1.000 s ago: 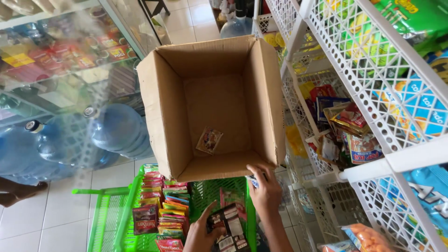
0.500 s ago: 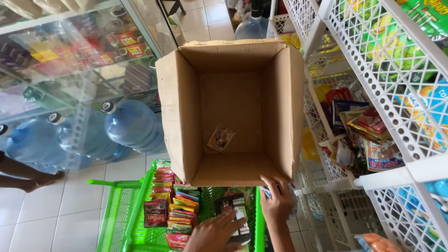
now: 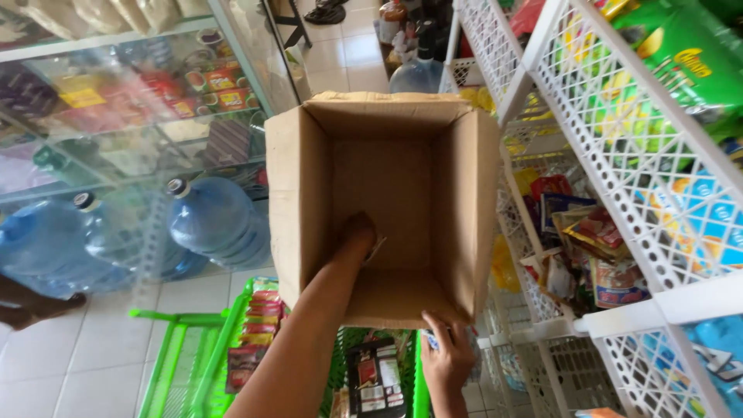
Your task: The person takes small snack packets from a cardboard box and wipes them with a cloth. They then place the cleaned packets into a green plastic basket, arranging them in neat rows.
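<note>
- Left hand [image 3: 358,231] now reaches deep into box [image 3: 387,201], fingers closed down at the far inner wall on the small packet [image 3: 377,248]; half a second ago that hand was below the box over the basket. Grip itself hidden by the hand, so can't tell if the packet is pinched yet.
- Right hand [image 3: 447,358] clamped on the box's near bottom edge, holding it tipped with the opening toward the camera; same spot as before.
- Box sits higher and more centred in view than a second ago; packet was lying loose inside then, now mostly covered by the left hand.
- Judgement: last item in the box is being fetched out; box otherwise looks empty.
- Green basket [image 3: 232,340] below, rows of snack packs along its left side, dark packs [image 3: 375,379] in the middle.
- White rack [image 3: 619,186] at right with snack bags; water jugs [image 3: 217,220] on tiled floor at left, glass cabinet [image 3: 139,93] behind them.
- Someone's foot [image 3: 31,306] at left edge.
</note>
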